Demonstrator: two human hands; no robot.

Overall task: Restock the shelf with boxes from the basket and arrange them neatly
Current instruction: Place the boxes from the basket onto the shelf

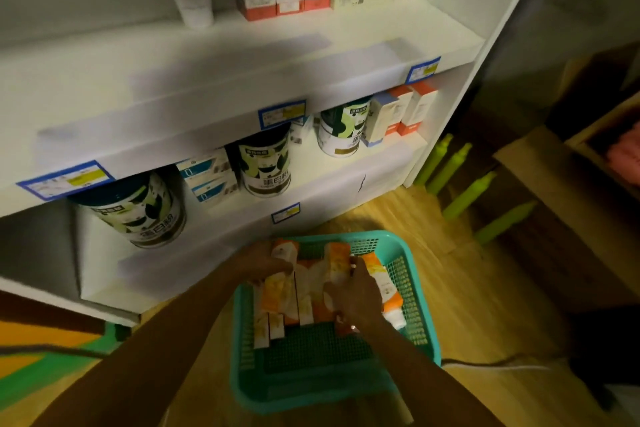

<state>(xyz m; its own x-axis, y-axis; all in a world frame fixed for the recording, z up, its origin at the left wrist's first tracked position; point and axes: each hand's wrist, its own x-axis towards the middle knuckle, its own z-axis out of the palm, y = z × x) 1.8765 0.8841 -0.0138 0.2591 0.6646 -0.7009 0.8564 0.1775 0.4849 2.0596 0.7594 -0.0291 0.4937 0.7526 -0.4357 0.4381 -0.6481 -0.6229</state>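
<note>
Both forearms reach down into a teal basket (420,291). Left hand (263,262) and right hand (356,298) each grip orange-and-white boxes (282,291). Lifting several together, loose ones could slip and scatter.

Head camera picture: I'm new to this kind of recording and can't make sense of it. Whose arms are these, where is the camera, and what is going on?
The camera sits on a person's head and looks forward and down, so the two bare arms are that person's own. There is only this one view. Both hands reach into a teal basket on the wooden floor, which holds orange and white boxes. The left hand grips one box at the basket's far side; the right hand grips another. Behind stands a white shelf. Its lower level holds green tins and small boxes.
</note>
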